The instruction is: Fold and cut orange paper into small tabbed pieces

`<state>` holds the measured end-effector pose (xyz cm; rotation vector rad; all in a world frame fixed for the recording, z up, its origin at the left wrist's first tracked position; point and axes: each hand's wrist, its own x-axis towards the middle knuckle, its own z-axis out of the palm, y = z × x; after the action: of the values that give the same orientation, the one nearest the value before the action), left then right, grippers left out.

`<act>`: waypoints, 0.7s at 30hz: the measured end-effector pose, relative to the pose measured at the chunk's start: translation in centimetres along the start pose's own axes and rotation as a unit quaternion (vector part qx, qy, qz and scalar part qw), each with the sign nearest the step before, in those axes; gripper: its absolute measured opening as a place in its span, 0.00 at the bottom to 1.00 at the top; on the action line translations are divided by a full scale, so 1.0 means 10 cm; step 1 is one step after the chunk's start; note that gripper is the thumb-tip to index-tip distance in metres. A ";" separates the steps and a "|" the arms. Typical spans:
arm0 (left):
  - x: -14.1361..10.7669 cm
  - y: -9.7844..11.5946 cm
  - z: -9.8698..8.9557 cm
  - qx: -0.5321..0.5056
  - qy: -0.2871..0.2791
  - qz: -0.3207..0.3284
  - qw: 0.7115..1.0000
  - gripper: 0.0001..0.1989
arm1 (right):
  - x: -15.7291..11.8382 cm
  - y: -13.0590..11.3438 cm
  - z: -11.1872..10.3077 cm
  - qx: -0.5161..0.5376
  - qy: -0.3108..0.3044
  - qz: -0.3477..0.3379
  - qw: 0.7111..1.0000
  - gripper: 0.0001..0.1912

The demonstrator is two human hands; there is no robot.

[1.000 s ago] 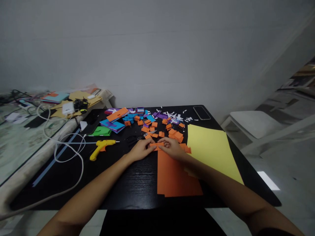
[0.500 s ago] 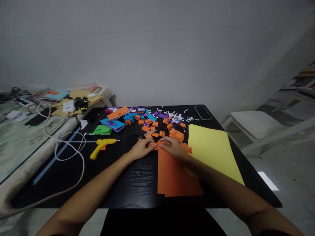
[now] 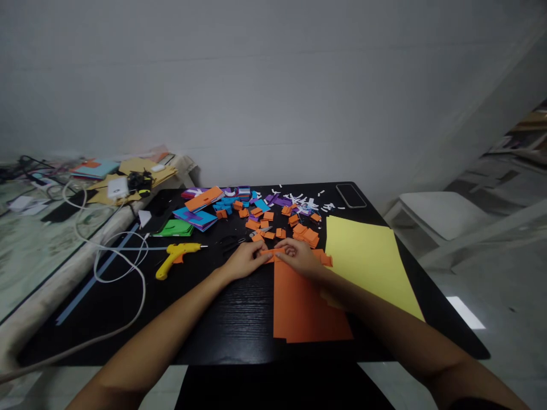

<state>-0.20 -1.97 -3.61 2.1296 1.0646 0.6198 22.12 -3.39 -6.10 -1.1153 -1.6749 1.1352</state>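
Between my two hands is a small strip of orange paper (image 3: 273, 254). My left hand (image 3: 247, 259) pinches its left end, and my right hand (image 3: 299, 256) grips its right end. Under my right hand and forearm lie large orange sheets (image 3: 310, 310). Yellow sheets (image 3: 367, 256) lie to their right, partly below my right forearm. Just beyond my fingers are many small folded orange pieces (image 3: 305, 233). Scissors (image 3: 267, 232) lie among them, partly hidden.
On the black table (image 3: 231, 330), a yellow glue gun (image 3: 177, 256), a white cable (image 3: 143, 290), green paper (image 3: 175, 228) and blue folded paper (image 3: 196, 217) lie left. A phone (image 3: 351, 195) rests back right, beside white scraps (image 3: 305, 203). A white stool (image 3: 442, 213) stands right.
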 end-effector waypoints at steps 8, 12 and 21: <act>-0.01 0.01 -0.01 0.006 -0.009 0.013 1.000 0.19 | -0.01 -0.02 0.00 -0.004 0.001 0.008 1.000 0.12; -0.01 0.02 -0.02 0.010 -0.009 0.015 1.000 0.20 | -0.02 -0.05 0.00 -0.007 0.000 0.010 1.000 0.11; -0.01 0.04 -0.02 0.015 -0.013 0.013 1.000 0.19 | -0.02 -0.07 -0.01 -0.007 -0.003 0.009 1.000 0.12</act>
<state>-0.16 -2.14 -3.16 2.1742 1.0408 0.5906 22.13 -3.68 -5.47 -1.1383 -1.6839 1.1403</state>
